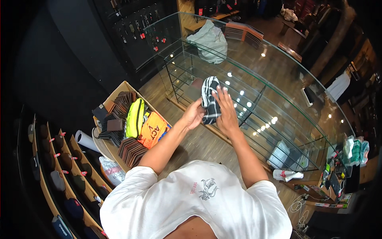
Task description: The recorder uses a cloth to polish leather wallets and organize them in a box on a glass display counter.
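Observation:
A black-and-white checked cloth item (211,113), apparently a flat cap, is held up in front of the glass display case. My left hand (193,114) grips its left edge with the fingers closed on it. Along its right side lies my right hand (227,109), fingers stretched out and resting flat on the cloth. The right thumb is hard to make out. Inside the case, just left of the checked cap, a dark brown item (193,91) shows through the glass.
The glass display case (270,89) spans ahead, with a crumpled pale bag (209,42) on top. A cardboard box (126,85) of wallets, with a neon yellow pouch (135,118) and orange bag (155,130), stands left. Cap shelves (53,175) line the far left. Loose cables (299,211) lie right.

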Demonstrator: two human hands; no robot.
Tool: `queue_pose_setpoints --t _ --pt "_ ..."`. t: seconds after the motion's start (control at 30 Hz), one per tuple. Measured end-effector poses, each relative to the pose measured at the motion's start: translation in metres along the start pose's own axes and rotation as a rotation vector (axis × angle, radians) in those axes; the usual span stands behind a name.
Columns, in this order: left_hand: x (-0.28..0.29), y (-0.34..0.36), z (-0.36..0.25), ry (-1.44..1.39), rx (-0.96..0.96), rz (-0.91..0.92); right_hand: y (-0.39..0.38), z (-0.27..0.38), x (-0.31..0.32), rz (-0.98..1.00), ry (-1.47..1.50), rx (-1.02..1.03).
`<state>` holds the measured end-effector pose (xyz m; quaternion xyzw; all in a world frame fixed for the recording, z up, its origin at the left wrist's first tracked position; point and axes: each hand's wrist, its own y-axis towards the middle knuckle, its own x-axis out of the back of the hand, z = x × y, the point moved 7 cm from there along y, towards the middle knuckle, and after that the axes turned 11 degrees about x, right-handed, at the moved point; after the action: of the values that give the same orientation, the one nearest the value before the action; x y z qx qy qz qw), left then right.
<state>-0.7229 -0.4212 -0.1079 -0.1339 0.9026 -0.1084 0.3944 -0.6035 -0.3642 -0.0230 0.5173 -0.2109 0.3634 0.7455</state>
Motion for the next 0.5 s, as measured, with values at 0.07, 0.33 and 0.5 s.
queue_pose_setpoints --t 0.07,0.33,0.5 --pt "-0.008 -0.004 -0.01 -0.048 0.064 0.279 -0.02 -0.007 -0.001 0.036 0.053 -0.041" --pt "-0.006 0.001 0.013 -0.001 0.004 0.068 -0.003 -0.012 -0.001 0.037 -0.016 -0.065" --pt "-0.02 -0.002 -0.015 0.002 -0.047 0.182 -0.01 -0.098 0.012 -0.313 0.364 -0.656"
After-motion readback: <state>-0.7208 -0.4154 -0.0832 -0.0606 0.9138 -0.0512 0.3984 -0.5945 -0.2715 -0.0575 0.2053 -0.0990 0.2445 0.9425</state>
